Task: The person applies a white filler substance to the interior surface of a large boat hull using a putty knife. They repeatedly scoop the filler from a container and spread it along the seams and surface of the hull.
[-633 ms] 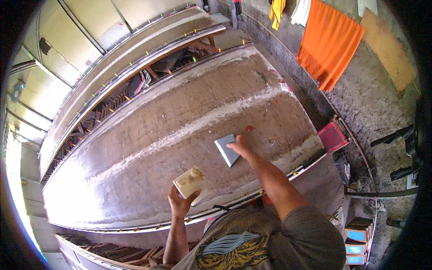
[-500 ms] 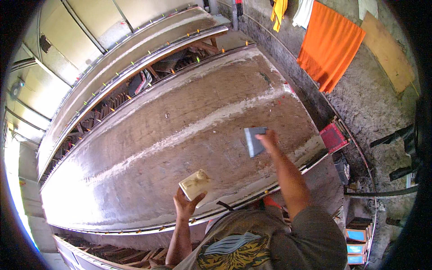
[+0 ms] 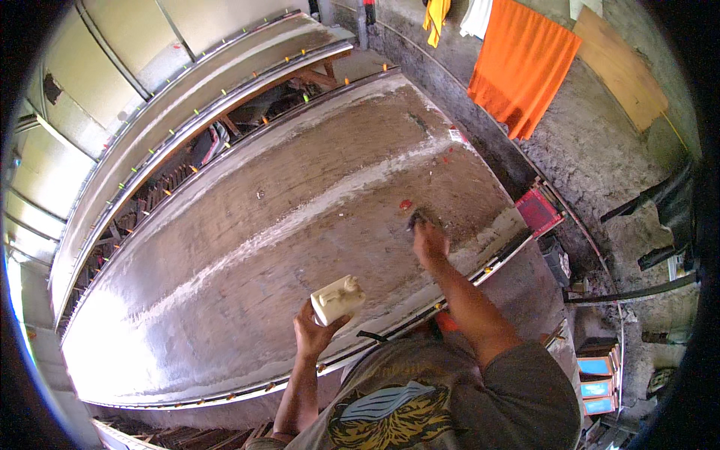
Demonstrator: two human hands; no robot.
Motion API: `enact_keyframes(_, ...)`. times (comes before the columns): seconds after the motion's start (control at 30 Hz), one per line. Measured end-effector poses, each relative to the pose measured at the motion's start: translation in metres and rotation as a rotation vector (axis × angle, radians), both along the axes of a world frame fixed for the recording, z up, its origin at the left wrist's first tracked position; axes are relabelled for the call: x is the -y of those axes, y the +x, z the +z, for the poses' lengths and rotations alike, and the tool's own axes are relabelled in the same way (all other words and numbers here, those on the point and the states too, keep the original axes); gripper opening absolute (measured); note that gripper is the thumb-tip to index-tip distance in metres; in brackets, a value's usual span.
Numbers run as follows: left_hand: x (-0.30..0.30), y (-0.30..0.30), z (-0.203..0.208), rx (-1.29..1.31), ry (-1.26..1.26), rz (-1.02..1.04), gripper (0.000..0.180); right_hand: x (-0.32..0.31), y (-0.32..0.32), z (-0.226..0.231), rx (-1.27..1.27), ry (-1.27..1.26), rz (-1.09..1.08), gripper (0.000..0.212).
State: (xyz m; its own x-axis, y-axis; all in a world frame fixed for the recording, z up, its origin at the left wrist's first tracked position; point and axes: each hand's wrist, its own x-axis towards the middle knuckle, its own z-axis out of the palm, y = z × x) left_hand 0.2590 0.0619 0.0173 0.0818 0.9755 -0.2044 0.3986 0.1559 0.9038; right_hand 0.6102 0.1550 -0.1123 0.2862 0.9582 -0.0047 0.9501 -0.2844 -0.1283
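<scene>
While left hand grips cream tub — right hand, arm outstretched, clutching scraper.

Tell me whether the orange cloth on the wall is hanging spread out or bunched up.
Spread out. The orange cloth hangs flat against the rough wall, its wide face showing, edges straight down to a slanted hem.
</scene>
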Motion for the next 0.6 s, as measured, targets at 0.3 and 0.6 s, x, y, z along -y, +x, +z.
enact_keyframes(0.3,-0.013,0.069,0.003,-0.167,0.064,-0.116,0.069,0.017,0.027,0.023,-0.415,0.189,0.11,0.04)
enact_keyframes(0.6,-0.046,0.217,0.034,-0.436,0.211,-0.266,0.072,0.021,0.262,0.028,-0.41,0.34,-0.306,0.049)
